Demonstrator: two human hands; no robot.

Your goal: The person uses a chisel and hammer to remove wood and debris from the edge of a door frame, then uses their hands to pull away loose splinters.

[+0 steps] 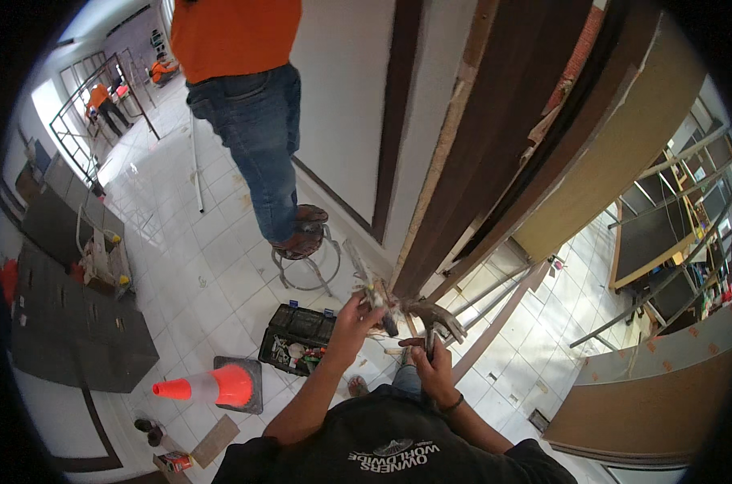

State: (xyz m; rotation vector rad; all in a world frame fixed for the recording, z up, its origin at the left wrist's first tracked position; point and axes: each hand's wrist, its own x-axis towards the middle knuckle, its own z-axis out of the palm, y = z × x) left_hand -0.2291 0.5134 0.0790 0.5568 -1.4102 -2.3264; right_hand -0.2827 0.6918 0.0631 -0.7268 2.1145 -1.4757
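1. Left hand (355, 321): the fingers are wrapped around a slim tool with a black end (390, 324); too blurred to say what kind.
2. Right hand (434, 371): its fingers are clenched on the handle of a grey metal claw hammer (440, 316), whose head sits just right of the left hand, near the foot of a dark brown wooden door frame (471, 177).
3. Floor (172, 282) is shiny white square tile with dusty smudges and loose scraps.
4. On it there's an open black plastic toolbox (303, 323) full of small bits, plus an orange cone with a white band (230, 385) on a dark square base.
5. Just past that, a person in an orange top and jeans (257, 145) is up on a round metal stool (321, 277).
6. Rest of the room: dark grey cabinets (76, 323) on the left, metal tubes (686, 151) and a big brown panel (664, 403) on the right, two more orange-clad people (104, 103) way back.
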